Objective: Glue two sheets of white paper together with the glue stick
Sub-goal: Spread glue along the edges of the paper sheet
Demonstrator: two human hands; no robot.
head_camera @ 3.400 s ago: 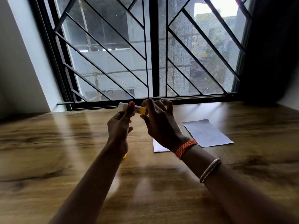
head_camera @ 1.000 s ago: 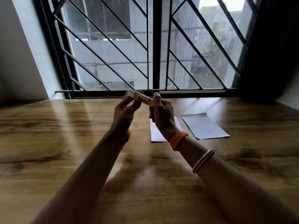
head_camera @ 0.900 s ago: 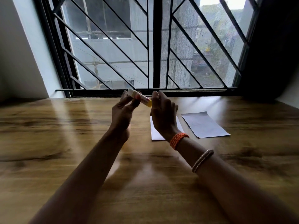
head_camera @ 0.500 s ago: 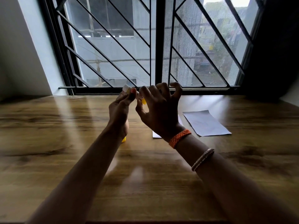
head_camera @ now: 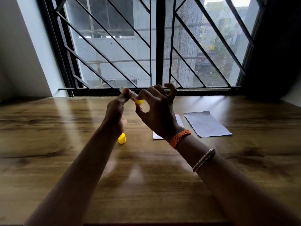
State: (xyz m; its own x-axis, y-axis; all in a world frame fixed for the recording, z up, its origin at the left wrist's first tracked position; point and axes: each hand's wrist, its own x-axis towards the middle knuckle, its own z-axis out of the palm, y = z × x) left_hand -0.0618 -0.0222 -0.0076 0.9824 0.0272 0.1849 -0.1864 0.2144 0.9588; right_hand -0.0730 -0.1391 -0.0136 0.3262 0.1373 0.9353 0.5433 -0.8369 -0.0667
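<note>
- Daylight from a black-barred window (head_camera: pixel 154 46) falls across a wide wood-grain surface (head_camera: pixel 48 144), with grey buildings visible beyond the glass.
- A person's two bare forearms reach out over the surface, both hands raised above it in front of the window sill.
- Left hand (head_camera: pixel 116 111): its fingertips pinch the pale barrel of a small glue stick (head_camera: pixel 130 95), which lies nearly level and tilts slightly down toward the right. This grip is closed on the barrel.
- Right hand (head_camera: pixel 156 110): thumb and forefinger pinch the yellow base end of the same glue stick, while the other fingers curl upward, clear of it. This grip is closed on the yellow end.
- A loose yellow plastic cap (head_camera: pixel 122 138) sits on the surface just below the left hand, apart from the stick.
- Two rectangular sheets of white paper lie flat on the surface to the right: the near sheet (head_camera: pixel 157 136) is largely hidden behind the right wrist, the far sheet (head_camera: pixel 206 123) lies fully in view just beside it, the two not overlapping.
- An orange braided band (head_camera: pixel 180 138) circles the right wrist; a thin metallic bangle (head_camera: pixel 204 159) sits further up the forearm.
</note>
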